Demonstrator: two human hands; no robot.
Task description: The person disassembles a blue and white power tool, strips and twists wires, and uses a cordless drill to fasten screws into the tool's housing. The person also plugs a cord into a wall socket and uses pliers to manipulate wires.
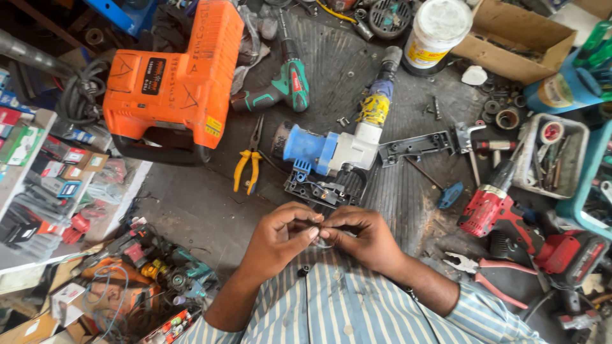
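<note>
Close above the person's lap, the left hand (278, 232) and right hand (362, 237) meet fingertip to fingertip, both pinched narrow on a thin pale wire (323, 243) held between them; just beyond lies the opened blue-and-white drill (331, 150) with its black switch housing (317, 190). It looks like the wire end is being twisted or stripped; a steady, fine pinch seems called for; yellow pliers (247, 167) lie near.

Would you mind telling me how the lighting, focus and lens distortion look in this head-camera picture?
Head view: even daylight, soft shadows, mild glare on the white tub lid; wide-angle bending stretches the edges, as at the orange power tool; the left hand and right hand are fairly sharp, but the small thing they pinch is too tiny to identify.
</note>
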